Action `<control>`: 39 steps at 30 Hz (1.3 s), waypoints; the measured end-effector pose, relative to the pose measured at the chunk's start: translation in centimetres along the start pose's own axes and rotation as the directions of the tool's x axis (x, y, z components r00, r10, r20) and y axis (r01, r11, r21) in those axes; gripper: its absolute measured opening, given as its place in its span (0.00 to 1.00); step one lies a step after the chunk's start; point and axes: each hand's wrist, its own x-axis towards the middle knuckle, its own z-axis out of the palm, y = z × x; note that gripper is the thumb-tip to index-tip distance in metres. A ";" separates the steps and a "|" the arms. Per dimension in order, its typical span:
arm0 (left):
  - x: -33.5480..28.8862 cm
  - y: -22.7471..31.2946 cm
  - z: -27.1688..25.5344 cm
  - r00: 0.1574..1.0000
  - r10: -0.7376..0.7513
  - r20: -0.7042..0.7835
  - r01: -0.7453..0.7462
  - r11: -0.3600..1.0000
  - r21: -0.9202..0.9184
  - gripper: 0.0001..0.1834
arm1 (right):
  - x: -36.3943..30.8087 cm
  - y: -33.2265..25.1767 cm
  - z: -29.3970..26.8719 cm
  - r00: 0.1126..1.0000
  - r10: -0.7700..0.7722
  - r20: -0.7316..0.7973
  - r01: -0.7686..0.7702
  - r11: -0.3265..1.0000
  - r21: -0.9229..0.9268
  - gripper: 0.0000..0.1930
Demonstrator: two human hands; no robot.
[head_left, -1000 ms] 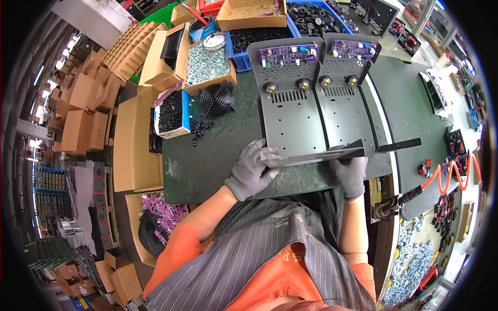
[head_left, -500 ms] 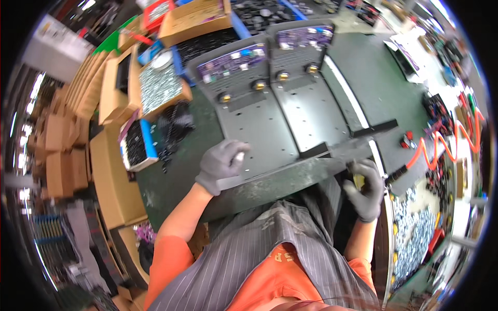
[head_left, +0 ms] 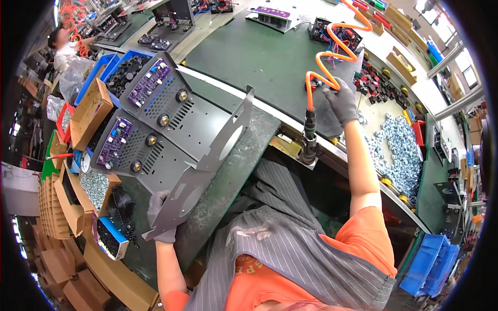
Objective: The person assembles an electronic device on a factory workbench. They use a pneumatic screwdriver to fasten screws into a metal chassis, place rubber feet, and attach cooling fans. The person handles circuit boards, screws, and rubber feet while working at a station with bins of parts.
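Note:
Two dark metal chassis panels lie side by side on the bench; the nearer one and the farther one each carry a purple circuit board and round brass-coloured parts. Along their front edges stand plates with large round cutouts, the near plate and the far plate. My left hand, in a grey glove, is behind the near plate, fingers curled and partly hidden. My gloved right hand is raised beside an orange coiled hose, fingers apart. Below the hose, a power screwdriver stands upright at the bench edge.
Loose silvery hardware and red-black parts lie at the right. Cardboard boxes, a blue bin and black cable ties line the left. Blue crates stand lower right. Another person is at the far left.
The view has turned to the right. My right hand has moved forward, up beside the hose, from near my lap. My left hand is now partly behind the near plate.

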 end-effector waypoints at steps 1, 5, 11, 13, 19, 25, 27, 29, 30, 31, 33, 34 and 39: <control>0.1 0.1 -0.4 1.000 -0.009 0.015 0.009 1.000 -0.010 0.11 | 0.5 -0.3 0.6 0.998 -0.065 -0.003 0.064 0.994 -0.085 0.16; 1.2 1.3 -2.8 0.996 -0.090 0.021 0.091 0.994 -0.056 0.11 | 1.4 -1.7 2.2 0.987 -0.145 0.067 0.158 0.947 -0.279 0.19; 7.0 4.5 -6.2 0.994 -0.106 -0.014 0.099 0.967 -0.236 0.11 | 0.3 -1.4 4.3 0.989 0.049 0.143 -0.011 0.967 -0.254 0.16; 9.1 6.2 -7.3 0.998 -0.063 0.011 0.063 0.956 -0.286 0.10 | 0.4 -1.3 4.1 0.994 0.053 0.099 -0.047 0.997 -0.067 0.12; 13.8 11.8 -9.6 0.988 0.009 0.154 0.060 0.897 -0.438 0.11 | -2.0 -5.0 -3.6 0.965 0.026 -0.261 0.144 0.778 0.611 0.09; 17.2 17.6 -8.0 0.931 0.268 0.248 -0.208 0.948 -0.240 0.14 | -5.8 -15.8 -6.3 0.917 -0.396 0.046 0.288 0.738 0.610 0.10; 17.6 19.7 -7.2 0.894 0.280 0.349 -0.283 0.958 -0.043 0.17 | -4.7 -18.6 -4.3 0.805 -0.592 0.038 0.471 0.676 0.566 0.12; 17.4 21.4 -6.4 0.853 0.317 0.415 -0.402 0.906 0.134 0.20 | -3.8 -20.1 -2.9 0.740 -0.668 0.080 0.535 0.657 0.531 0.10; 17.3 22.1 -6.0 0.831 0.347 0.435 -0.466 0.862 0.202 0.21 | -3.4 -20.6 -2.3 0.716 -0.690 0.106 0.561 0.659 0.500 0.09; 17.4 22.6 -5.8 0.834 0.289 0.470 -0.458 0.838 0.298 0.23 | -3.3 -20.8 -2.1 0.731 -0.674 0.108 0.542 0.669 0.508 0.09; 17.5 23.3 -5.7 0.828 0.273 0.490 -0.467 0.819 0.332 0.23 | -2.9 -21.4 -1.6 0.752 -0.650 0.106 0.510 0.677 0.530 0.09; 17.6 23.5 -5.7 0.829 0.252 0.500 -0.464 0.810 0.359 0.23 | -2.8 -21.7 -1.4 0.752 -0.652 0.096 0.515 0.672 0.532 0.09; 18.4 24.5 -5.1 0.833 0.207 0.514 -0.449 0.795 0.407 0.23 | -2.2 -22.2 -1.3 0.752 -0.639 0.163 0.454 0.680 0.576 0.14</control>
